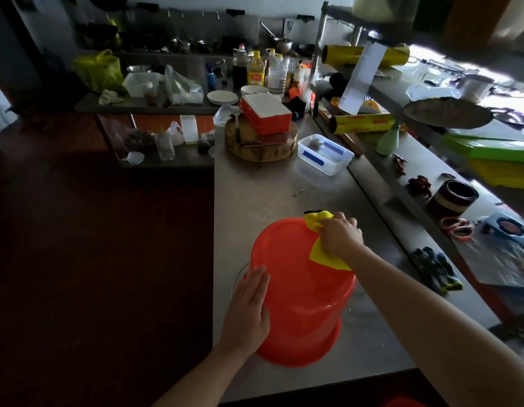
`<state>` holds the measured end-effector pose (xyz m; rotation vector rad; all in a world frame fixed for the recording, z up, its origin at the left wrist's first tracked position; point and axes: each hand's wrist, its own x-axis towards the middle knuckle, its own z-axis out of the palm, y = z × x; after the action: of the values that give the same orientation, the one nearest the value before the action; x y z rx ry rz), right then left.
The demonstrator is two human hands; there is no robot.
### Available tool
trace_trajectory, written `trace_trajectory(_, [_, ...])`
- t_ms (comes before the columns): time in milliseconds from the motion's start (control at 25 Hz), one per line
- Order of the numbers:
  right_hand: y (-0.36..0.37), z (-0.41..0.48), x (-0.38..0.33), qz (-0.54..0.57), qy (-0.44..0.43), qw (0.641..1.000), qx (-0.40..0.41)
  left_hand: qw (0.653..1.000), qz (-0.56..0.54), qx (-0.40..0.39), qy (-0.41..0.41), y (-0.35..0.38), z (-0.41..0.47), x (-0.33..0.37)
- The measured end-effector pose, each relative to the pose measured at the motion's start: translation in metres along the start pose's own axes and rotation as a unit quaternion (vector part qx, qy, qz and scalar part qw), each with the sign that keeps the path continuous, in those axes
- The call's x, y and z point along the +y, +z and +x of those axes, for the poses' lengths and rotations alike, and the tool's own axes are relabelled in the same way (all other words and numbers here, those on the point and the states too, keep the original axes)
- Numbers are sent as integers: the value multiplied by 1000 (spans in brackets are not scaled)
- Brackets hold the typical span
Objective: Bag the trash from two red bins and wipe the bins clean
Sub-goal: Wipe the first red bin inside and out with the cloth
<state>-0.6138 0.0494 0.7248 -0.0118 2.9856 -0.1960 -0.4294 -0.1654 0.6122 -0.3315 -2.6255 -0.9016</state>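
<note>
A right hand [340, 235] clutches a bunched yellow cloth [325, 257] against the far edge of an upturned red bin [296, 289], fingers curled round the fabric, in a dim kitchen. The left hand [249, 306] lies flat, fingers straight, pressed against the bin's near side. The bin stands bottom-up near the front edge of a steel counter [254, 195]. Farther back on the same counter sit a clear plastic container [323, 154] and a round wooden chopping block [260, 148] bearing a red-and-white box [266, 113]. Dark work gloves [436, 268] lie on the ledge to the right.
</note>
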Motion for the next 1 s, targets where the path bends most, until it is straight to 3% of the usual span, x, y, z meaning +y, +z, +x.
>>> trace_trajectory(240, [14, -25, 49, 83, 14, 996, 17, 998, 30, -18, -58, -1, -1, 10])
trace_trajectory(440, [20, -48, 69, 138, 5, 990, 36, 994, 42, 28, -99, 4, 9, 35])
trace_trajectory(680, [18, -64, 90, 226, 0, 970, 89, 997, 26, 61, -29, 11, 32, 95])
trace_trajectory(840, [10, -76, 109, 381, 44, 916, 121, 992, -81, -65, -75, 32, 62, 156])
trace_trajectory(1000, [5, -89, 138, 461, 81, 874, 132, 977, -158, -107, -97, 56, 88, 204])
